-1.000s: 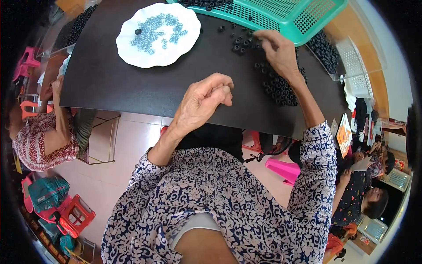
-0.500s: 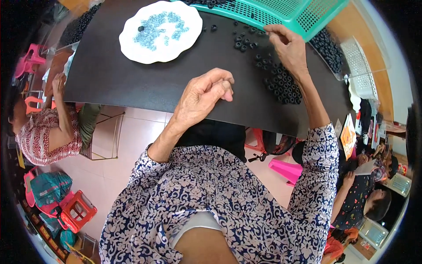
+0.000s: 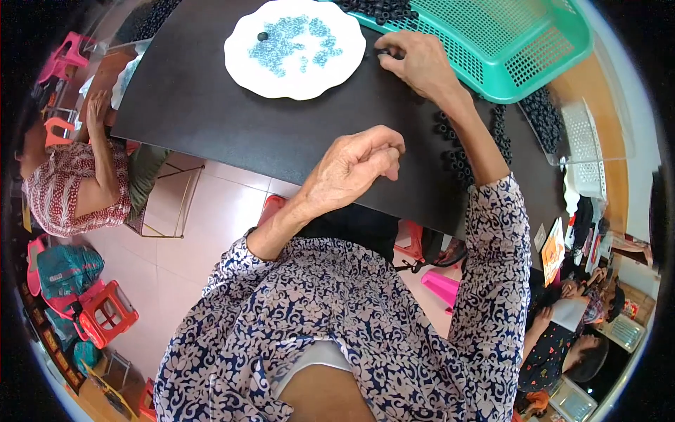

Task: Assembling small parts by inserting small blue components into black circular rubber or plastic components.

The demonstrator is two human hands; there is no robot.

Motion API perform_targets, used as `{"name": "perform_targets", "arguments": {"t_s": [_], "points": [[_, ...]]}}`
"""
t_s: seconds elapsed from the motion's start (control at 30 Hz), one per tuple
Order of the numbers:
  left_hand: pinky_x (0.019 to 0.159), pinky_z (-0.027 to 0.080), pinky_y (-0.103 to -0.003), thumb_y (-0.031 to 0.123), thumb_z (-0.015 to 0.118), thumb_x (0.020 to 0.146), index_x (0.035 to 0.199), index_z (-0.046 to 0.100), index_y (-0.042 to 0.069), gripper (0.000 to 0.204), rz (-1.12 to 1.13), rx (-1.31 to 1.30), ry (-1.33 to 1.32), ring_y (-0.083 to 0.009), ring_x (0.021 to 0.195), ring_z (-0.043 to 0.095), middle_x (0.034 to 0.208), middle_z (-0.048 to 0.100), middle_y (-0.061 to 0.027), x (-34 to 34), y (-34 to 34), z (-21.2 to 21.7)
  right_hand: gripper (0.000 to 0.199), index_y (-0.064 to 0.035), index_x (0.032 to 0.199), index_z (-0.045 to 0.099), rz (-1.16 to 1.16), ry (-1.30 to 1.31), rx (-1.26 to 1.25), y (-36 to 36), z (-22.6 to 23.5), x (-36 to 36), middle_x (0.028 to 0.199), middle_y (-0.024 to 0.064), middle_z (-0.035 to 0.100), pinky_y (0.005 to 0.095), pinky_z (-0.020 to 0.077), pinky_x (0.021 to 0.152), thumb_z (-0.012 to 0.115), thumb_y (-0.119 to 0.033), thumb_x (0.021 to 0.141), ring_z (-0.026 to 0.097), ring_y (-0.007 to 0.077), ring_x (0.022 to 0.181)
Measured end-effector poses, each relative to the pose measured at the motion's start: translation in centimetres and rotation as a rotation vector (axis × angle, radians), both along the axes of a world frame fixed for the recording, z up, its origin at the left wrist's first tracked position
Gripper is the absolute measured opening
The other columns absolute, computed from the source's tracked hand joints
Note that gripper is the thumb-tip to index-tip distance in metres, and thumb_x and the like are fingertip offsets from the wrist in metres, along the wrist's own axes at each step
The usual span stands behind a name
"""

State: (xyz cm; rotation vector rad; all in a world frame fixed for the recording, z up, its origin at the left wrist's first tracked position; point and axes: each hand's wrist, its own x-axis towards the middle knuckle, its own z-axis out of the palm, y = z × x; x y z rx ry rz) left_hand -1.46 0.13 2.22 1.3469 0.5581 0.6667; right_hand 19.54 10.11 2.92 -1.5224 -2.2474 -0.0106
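Note:
My right hand [image 3: 418, 65] is over the dark table at the basket's near side, thumb and fingers closed on a small black ring-shaped piece [image 3: 394, 52]. To its left lies a white scalloped plate [image 3: 295, 86] with many clear bluish small pieces [image 3: 281, 55] and one black piece [image 3: 263, 36] on it. Above the table's front edge hangs my left hand [image 3: 355, 167], its fingers curled against the thumb; whatever is in them is hidden. Loose black ring-shaped pieces [image 3: 457, 165] lie under and beside my right forearm.
A green plastic basket [image 3: 517, 88] with black pieces in its left end stands at the far right. Behind it are a clear bin of black pieces [image 3: 540, 123] and a white perforated basket [image 3: 585, 151]. Another person [image 3: 77, 183] sits at the left; others are at the lower right.
My right hand has moved left from beside the green basket toward the plate and now pinches a black piece. The whole view has shifted a little; my left hand keeps its curled shape.

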Motion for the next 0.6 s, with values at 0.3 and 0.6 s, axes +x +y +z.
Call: {"name": "perform_targets", "arguments": {"t_s": [0.3, 0.6], "points": [[0.072, 0.049, -0.024, 0.013, 0.05, 0.095, 0.104, 0.06, -0.001, 0.02, 0.155, -0.178, -0.236, -0.0112, 0.076, 0.06, 0.081, 0.065, -0.006, 0.1, 0.4, -1.3, 0.028, -0.0033, 0.098, 0.068, -0.061, 0.507, -0.078, -7.6, 2.7, -1.7, 0.087, -0.0012, 0.065, 0.0215, 0.0466, 0.071, 0.072, -0.001, 0.071, 0.055, 0.0084, 0.076], [0.07, 0.045, -0.02, 0.023, 0.053, 0.096, 0.103, 0.062, 0.0, 0.026, 0.201, -0.256, -0.254, -0.0085, 0.078, 0.057, 0.088, 0.063, -0.0042, 0.0, 0.5, -0.8, 0.033, -0.0047, 0.103, 0.064, -0.01, 0.455, 0.034, -13.0, 3.6, -4.0, 0.091, 0.0021, 0.066, 0.024, 0.0484, 0.075, 0.073, 0.0, 0.071, 0.058, 0.0107, 0.08]]}}
